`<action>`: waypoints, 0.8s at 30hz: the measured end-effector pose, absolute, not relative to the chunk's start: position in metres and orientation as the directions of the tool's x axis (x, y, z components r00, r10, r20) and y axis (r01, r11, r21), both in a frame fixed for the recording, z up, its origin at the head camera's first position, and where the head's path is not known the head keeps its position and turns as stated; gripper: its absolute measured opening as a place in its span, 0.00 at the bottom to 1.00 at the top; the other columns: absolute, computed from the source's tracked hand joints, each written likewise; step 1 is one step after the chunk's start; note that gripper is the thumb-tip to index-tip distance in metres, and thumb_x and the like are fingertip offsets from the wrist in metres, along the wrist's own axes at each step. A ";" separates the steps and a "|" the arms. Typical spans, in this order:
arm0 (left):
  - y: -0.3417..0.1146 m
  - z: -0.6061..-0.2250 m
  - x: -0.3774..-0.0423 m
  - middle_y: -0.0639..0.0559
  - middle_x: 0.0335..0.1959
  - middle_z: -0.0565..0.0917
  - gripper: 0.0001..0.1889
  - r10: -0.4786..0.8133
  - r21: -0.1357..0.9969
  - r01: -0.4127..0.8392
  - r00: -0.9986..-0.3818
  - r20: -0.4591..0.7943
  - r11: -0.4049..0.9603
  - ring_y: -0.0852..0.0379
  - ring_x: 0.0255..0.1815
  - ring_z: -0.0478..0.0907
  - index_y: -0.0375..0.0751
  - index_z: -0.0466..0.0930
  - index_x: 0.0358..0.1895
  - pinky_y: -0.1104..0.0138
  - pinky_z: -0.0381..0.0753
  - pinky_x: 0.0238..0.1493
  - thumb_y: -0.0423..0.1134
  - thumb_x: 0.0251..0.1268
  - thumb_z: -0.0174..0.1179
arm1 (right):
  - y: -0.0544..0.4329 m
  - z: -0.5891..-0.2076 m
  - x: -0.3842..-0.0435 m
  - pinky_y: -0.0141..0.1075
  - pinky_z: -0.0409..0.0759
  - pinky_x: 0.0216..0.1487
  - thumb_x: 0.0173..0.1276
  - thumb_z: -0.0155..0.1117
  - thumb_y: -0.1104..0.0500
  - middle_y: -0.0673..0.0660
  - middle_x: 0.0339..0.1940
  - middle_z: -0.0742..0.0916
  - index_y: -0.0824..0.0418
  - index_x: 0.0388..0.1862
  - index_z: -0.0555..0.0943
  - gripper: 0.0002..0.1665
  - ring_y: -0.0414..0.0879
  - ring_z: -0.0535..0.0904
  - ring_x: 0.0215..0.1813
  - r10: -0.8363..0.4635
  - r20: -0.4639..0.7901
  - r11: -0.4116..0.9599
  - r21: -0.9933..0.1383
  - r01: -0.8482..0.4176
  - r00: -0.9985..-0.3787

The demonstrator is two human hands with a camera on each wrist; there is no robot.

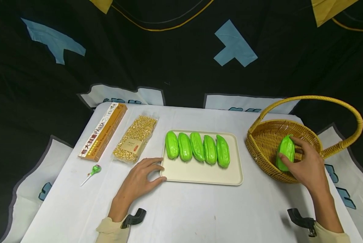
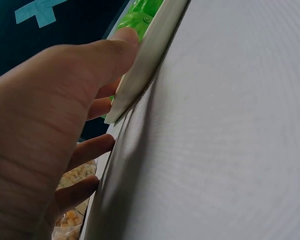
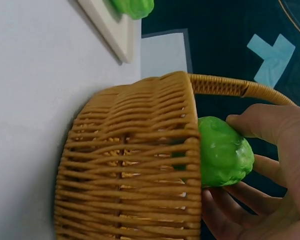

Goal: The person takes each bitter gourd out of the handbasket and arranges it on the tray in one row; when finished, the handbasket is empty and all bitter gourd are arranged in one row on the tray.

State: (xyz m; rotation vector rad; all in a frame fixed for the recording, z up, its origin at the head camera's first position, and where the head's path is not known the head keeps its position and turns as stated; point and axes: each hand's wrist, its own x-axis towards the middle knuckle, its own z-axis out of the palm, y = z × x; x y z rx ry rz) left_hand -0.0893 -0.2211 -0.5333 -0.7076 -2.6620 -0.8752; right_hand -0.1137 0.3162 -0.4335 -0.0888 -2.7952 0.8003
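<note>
My right hand (image 1: pixel 309 167) grips a glossy green gourd (image 1: pixel 286 152), thumb on one side and fingers on the other. The gourd is at the mouth of a woven basket (image 1: pixel 260 158), and in the right wrist view part of it is hidden behind the rim. Several similar green gourds (image 1: pixel 197 146) lie side by side on a cream tray (image 1: pixel 199 175). At the tray's left edge is my left hand (image 1: pixel 140 179), fingers spread and relaxed. Its thumb and index fingertips touch the tray, while its other fingers stay off it in the left wrist view.
Left of the tray lie a clear bag of corn kernels (image 1: pixel 141 131), a long pasta box (image 1: pixel 103 131) and a green-wrapped lollipop (image 1: pixel 95 169). The basket's tall arched handle (image 1: pixel 315 98) rises above its opening. A white cloth covers the table (image 1: pixel 199 212); a dark curtain hangs behind.
</note>
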 end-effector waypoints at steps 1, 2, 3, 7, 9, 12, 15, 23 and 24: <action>-0.221 -0.534 -0.089 0.50 0.67 0.85 0.19 0.368 0.488 0.520 -0.850 0.377 0.701 0.47 0.67 0.82 0.48 0.92 0.48 0.52 0.79 0.74 0.52 0.58 0.82 | 0.315 -0.433 -0.113 0.71 0.76 0.53 0.69 0.78 0.57 0.78 0.70 0.76 0.67 0.81 0.69 0.46 0.76 0.73 0.65 0.126 0.212 0.849 -0.529 -0.005 -0.969; -0.221 -0.534 -0.089 0.50 0.67 0.85 0.19 0.369 0.487 0.522 -0.849 0.379 0.700 0.47 0.67 0.82 0.48 0.92 0.48 0.52 0.79 0.73 0.51 0.58 0.82 | 0.313 -0.432 -0.113 0.71 0.76 0.53 0.68 0.78 0.57 0.78 0.70 0.77 0.67 0.81 0.69 0.46 0.76 0.74 0.65 0.130 0.218 0.847 -0.531 -0.006 -0.967; -0.221 -0.534 -0.089 0.50 0.67 0.85 0.19 0.369 0.487 0.523 -0.848 0.380 0.700 0.47 0.67 0.82 0.48 0.92 0.48 0.52 0.79 0.73 0.51 0.58 0.82 | 0.312 -0.431 -0.112 0.71 0.76 0.54 0.68 0.78 0.58 0.78 0.70 0.77 0.67 0.81 0.69 0.46 0.76 0.74 0.65 0.135 0.223 0.845 -0.535 -0.006 -0.965; -0.222 -0.534 -0.089 0.50 0.67 0.85 0.19 0.371 0.486 0.525 -0.846 0.382 0.698 0.47 0.67 0.82 0.48 0.92 0.48 0.52 0.80 0.73 0.52 0.58 0.82 | 0.309 -0.427 -0.113 0.51 0.86 0.54 0.67 0.79 0.58 0.77 0.71 0.77 0.66 0.81 0.69 0.47 0.76 0.77 0.64 0.153 0.259 0.837 -0.547 -0.014 -0.954; -0.222 -0.534 -0.089 0.50 0.67 0.85 0.19 0.371 0.485 0.526 -0.846 0.382 0.699 0.47 0.67 0.82 0.48 0.92 0.48 0.52 0.80 0.73 0.52 0.58 0.82 | 0.307 -0.425 -0.113 0.31 0.83 0.51 0.67 0.80 0.58 0.76 0.70 0.78 0.65 0.82 0.69 0.48 0.76 0.77 0.64 0.164 0.273 0.832 -0.555 -0.016 -0.948; -0.222 -0.534 -0.090 0.50 0.67 0.85 0.19 0.372 0.485 0.525 -0.847 0.381 0.699 0.47 0.67 0.82 0.48 0.92 0.48 0.52 0.80 0.73 0.51 0.58 0.82 | 0.303 -0.423 -0.113 0.12 0.63 0.41 0.67 0.81 0.58 0.75 0.69 0.78 0.63 0.82 0.69 0.49 0.75 0.78 0.64 0.171 0.291 0.825 -0.565 -0.025 -0.941; -0.221 -0.534 -0.090 0.50 0.68 0.85 0.18 0.371 0.485 0.523 -0.848 0.379 0.701 0.48 0.67 0.82 0.48 0.91 0.48 0.52 0.80 0.73 0.51 0.58 0.82 | 0.297 -0.421 -0.113 0.10 0.64 0.42 0.67 0.80 0.58 0.74 0.70 0.78 0.61 0.83 0.69 0.48 0.74 0.78 0.64 0.168 0.301 0.814 -0.579 -0.040 -0.939; -0.220 -0.533 -0.089 0.50 0.67 0.85 0.18 0.371 0.474 0.520 -0.849 0.375 0.711 0.48 0.68 0.81 0.48 0.91 0.48 0.53 0.80 0.73 0.52 0.59 0.82 | 0.280 -0.418 -0.109 0.06 0.66 0.43 0.65 0.81 0.62 0.72 0.69 0.79 0.62 0.81 0.70 0.48 0.71 0.80 0.62 0.135 0.345 0.777 -0.619 -0.116 -0.929; -0.220 -0.532 -0.089 0.50 0.67 0.85 0.18 0.372 0.473 0.521 -0.848 0.377 0.710 0.48 0.67 0.82 0.48 0.91 0.48 0.53 0.80 0.73 0.52 0.59 0.82 | 0.277 -0.419 -0.109 0.06 0.66 0.43 0.65 0.81 0.62 0.72 0.69 0.79 0.62 0.81 0.71 0.47 0.71 0.80 0.62 0.132 0.346 0.772 -0.624 -0.123 -0.929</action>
